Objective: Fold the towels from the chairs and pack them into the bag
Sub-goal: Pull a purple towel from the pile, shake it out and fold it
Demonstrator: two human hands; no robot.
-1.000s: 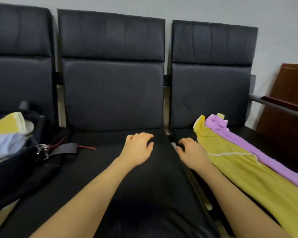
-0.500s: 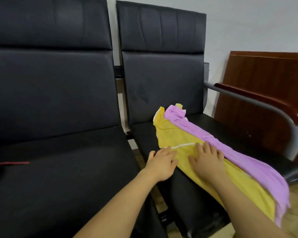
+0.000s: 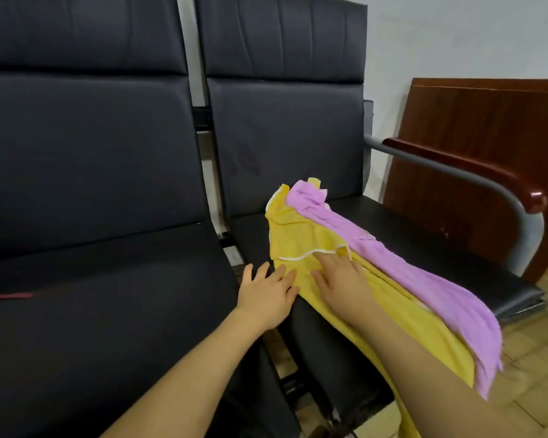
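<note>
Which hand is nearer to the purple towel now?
Right. The right hand rests flat on the yellow towel just beside the purple towel; the left hand is at the yellow towel's far edge.

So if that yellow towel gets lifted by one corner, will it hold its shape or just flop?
Probably flop: the yellow towel already drapes limp over the seat's front edge. It looks thin, so likely light. The purple towel lies partly on top and may slide off the smooth seat with it.
</note>
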